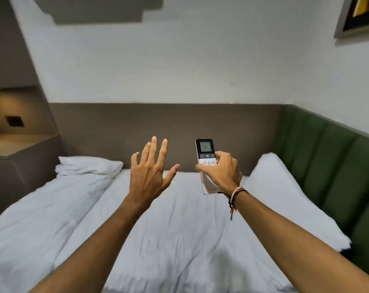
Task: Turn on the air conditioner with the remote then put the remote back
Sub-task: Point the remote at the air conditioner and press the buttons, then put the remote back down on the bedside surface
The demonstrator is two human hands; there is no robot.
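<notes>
Above the bed [179,218], right hand [222,172] clasps remote [205,154] mid-body; left hand [149,172] spread, empty. Looks light, rigid, smooth; hold below buttons.

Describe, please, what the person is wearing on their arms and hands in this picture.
Both forearms are bare, with no sleeves or gloves in view. The left hand wears no rings or bands. The right hand has thin cord bracelets at the wrist: black, white and pinkish strands, with a red tassel hanging down.
</notes>
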